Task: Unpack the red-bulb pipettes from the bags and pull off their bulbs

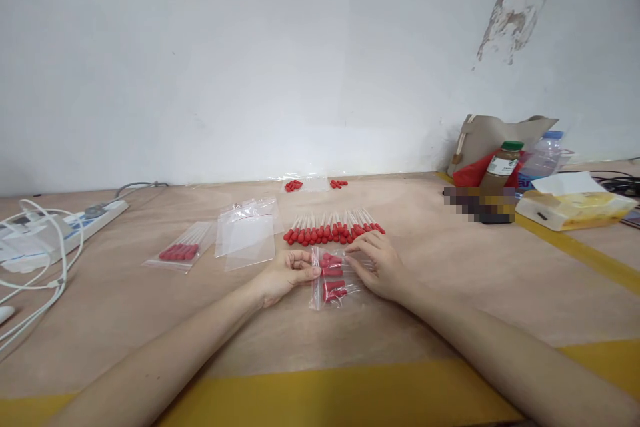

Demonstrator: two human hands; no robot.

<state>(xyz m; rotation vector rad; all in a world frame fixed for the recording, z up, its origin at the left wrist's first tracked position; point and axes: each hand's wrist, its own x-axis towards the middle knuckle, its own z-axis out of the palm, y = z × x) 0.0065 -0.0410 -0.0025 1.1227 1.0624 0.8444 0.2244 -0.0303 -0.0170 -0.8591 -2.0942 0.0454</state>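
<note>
A clear zip-lock bag (316, 293) lies on the table before me, holding several white sticks with red heads (334, 287). The thumb and fingers of my left hand (287, 275) pinch its zip edge. My right hand (383, 267) is at the opposite side, its curved fingers and thumb on the plastic over the stick ends. Just beyond both hands, a row of loose red-headed sticks (330, 232) lies with the heads toward me. Flat clear bags (247, 233) are stacked to the left, beside a filled bag of red-headed sticks (180, 250).
Small red pieces (293, 185) in clear plastic lie by the wall. At left are a power strip (95, 227) and white cables (63, 267). The right side holds a green-capped bottle (501, 167), a beige bag (500, 133) and a yellow-white tissue pack (575, 203). Yellow tape (325, 393) marks the front edge.
</note>
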